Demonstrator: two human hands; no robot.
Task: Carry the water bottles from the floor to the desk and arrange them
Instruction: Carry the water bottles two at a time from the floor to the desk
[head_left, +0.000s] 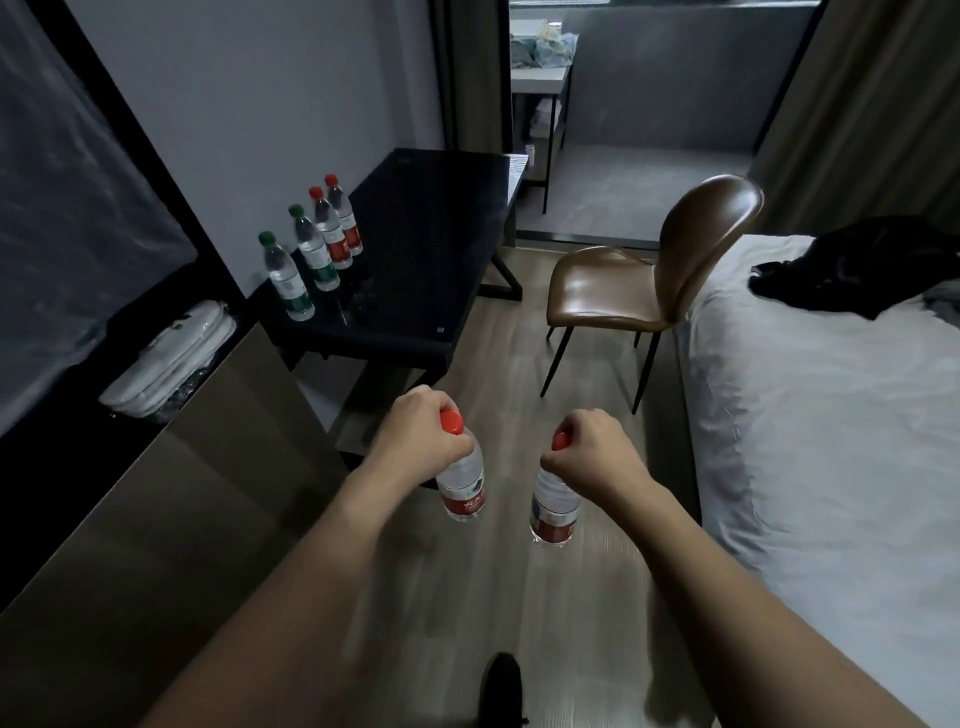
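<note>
Your left hand (421, 436) grips a red-capped water bottle (461, 486) at the neck, fingers curled round it just below the cap. Your right hand (589, 449) grips a second red-capped bottle (555, 506) the same way, with the cap showing at the thumb side. Both bottles hang below your hands above the wooden floor (519, 597), clear of it, with a gap between them. Each long axis runs near vertical, cap up and base down; the left bottle tilts slightly, its base swung toward the right one.

Ahead and to your left stands the black counter (415, 270). Four bottles stand upright on it in a row along the wall edge: two green-capped ones, the nearer (287, 278) and the next (314, 249), then two red-capped ones (330, 231) and (344, 218) behind them. All four stand close together, caps up.

A brown chair (649, 280) stands right of the counter, beside the bed (831, 415). A dark garment (857, 265) lies on the bed.
</note>
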